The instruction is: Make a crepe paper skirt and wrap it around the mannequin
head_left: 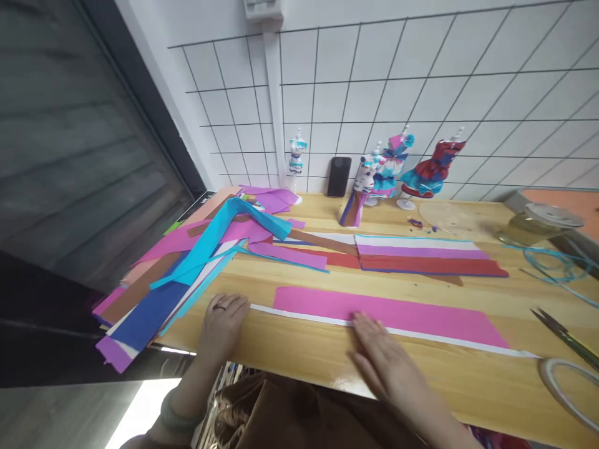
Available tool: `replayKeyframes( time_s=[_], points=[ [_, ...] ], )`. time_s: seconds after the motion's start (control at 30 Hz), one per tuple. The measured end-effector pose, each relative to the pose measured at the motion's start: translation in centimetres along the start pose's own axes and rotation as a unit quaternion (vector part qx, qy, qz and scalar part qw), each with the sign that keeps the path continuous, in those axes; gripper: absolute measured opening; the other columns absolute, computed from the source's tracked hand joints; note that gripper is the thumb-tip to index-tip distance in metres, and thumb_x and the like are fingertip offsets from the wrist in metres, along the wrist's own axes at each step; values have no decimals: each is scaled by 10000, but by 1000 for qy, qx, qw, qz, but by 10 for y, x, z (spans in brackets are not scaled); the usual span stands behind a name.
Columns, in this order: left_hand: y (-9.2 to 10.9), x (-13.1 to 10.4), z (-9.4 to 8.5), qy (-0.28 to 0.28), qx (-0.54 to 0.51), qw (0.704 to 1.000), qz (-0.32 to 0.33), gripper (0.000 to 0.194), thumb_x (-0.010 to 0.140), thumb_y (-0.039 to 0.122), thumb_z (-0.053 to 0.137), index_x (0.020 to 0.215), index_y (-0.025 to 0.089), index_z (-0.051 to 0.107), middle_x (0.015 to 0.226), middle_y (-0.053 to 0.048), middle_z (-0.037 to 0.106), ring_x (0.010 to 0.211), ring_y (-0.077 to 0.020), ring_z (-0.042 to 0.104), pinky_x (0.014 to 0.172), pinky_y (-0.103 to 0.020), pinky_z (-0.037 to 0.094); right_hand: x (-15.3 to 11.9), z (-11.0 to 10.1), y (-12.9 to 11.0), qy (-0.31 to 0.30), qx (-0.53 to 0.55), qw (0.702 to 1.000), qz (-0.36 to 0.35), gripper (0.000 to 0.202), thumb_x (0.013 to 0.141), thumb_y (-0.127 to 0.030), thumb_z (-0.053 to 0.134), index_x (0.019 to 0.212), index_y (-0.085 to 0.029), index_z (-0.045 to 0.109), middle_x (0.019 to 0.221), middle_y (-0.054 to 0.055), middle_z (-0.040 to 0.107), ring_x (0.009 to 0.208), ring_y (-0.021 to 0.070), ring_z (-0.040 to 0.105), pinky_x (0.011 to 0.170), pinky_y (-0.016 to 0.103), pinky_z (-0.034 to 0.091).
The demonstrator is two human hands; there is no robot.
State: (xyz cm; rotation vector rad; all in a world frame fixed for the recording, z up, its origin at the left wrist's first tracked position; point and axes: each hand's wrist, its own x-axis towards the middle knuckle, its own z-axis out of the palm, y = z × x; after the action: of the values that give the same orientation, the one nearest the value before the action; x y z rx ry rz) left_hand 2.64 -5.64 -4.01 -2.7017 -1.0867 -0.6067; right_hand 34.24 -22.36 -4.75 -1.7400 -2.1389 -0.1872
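Observation:
A pink paper strip (421, 316) lies flat on the wooden table, with narrow white tape (309, 317) along its near edge. The tape runs right to a white roll (571, 390). At the tape's left end, my left hand (224, 324) rests on the table with its fingers curled and pressed together; what is under them is hidden. My right hand (381, 355) lies over the tape and the near edge of the pink strip, its fingers stretched out and thumb apart, holding nothing.
Coloured paper strips (159, 302) are heaped at the left. Striped paper (425, 254) lies behind the pink strip. Small dressed forms (430, 168) and a phone (339, 176) stand by the wall. Scissors (561, 332) and blue cord (556, 265) are at the right.

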Motion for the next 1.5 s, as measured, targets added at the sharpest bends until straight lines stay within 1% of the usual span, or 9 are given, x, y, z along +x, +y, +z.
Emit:
replayKeyframes(
  time_s=[0.07, 0.17, 0.4, 0.57, 0.7, 0.83, 1.0, 1.2, 1.5],
  points=[
    [0, -1, 1, 4, -10, 1000, -5, 296, 816, 115, 406, 969, 248, 621, 996, -21, 672, 974, -205, 577, 921, -441, 345, 27, 6, -27, -31, 37, 997, -57, 545, 864, -296, 445, 1363, -130, 304, 1368, 130, 366, 1263, 244, 330, 1002, 444, 372],
    [0, -1, 2, 14, -18, 1000, -14, 299, 806, 98, 412, 969, 228, 627, 992, -30, 673, 956, -208, 582, 912, -439, 354, 55, 14, -53, -57, 59, 991, -102, 532, 871, -283, 440, 1353, -92, 317, 1354, 154, 377, 1276, 250, 300, 1015, 449, 353],
    [0, -4, 3, 43, -31, 998, -38, 309, 794, 80, 399, 953, 198, 637, 954, -64, 678, 926, -202, 595, 890, -424, 382, 89, 32, -87, -76, 102, 984, -122, 567, 855, -338, 472, 1333, -59, 351, 1357, 172, 360, 1288, 257, 269, 1041, 423, 320],
    [-3, -5, 4, 58, -30, 996, -54, 257, 797, 97, 417, 893, 178, 641, 924, -82, 674, 885, -199, 601, 871, -415, 401, 107, 42, -103, -107, 125, 976, -140, 583, 875, -401, 408, 1336, -50, 343, 1375, 167, 333, 1299, 249, 246, 1060, 415, 284],
    [-5, -4, 3, 51, -30, 997, -49, 239, 794, 92, 429, 878, 177, 635, 917, -75, 673, 897, -206, 592, 866, -413, 402, 112, 41, -106, -113, 136, 974, -140, 582, 886, -410, 377, 1345, -56, 327, 1381, 163, 327, 1303, 243, 236, 1069, 410, 263],
    [-4, -5, 2, 68, -22, 994, -82, 223, 800, 96, 433, 889, 160, 627, 920, -85, 669, 893, -210, 589, 854, -402, 407, 108, 35, -101, -111, 133, 975, -137, 542, 896, -380, 370, 1344, -78, 337, 1374, 153, 348, 1301, 237, 242, 1064, 417, 274],
    [-3, -4, 1, 66, -20, 991, -115, 235, 821, 108, 411, 885, 164, 630, 914, -78, 675, 879, -209, 595, 834, -388, 411, 90, 29, -84, -82, 105, 983, -128, 512, 884, -288, 415, 1342, -75, 335, 1367, 158, 357, 1297, 243, 248, 1042, 433, 318],
    [-5, -4, 3, 57, -23, 992, -109, 238, 819, 104, 412, 913, 140, 627, 929, -85, 675, 892, -213, 596, 839, -385, 410, 67, 20, -69, -51, 82, 989, -112, 508, 869, -230, 446, 1345, -96, 334, 1374, 145, 349, 1303, 244, 232, 1031, 448, 331],
    [-7, -4, 6, 96, -11, 989, -110, 224, 807, 97, 427, 892, 138, 630, 882, -72, 684, 854, -196, 601, 834, -351, 420, 76, 24, -78, -56, 101, 986, -124, 489, 877, -248, 433, 1334, -92, 356, 1335, 136, 418, 1292, 236, 268, 1044, 434, 316]
  ],
)
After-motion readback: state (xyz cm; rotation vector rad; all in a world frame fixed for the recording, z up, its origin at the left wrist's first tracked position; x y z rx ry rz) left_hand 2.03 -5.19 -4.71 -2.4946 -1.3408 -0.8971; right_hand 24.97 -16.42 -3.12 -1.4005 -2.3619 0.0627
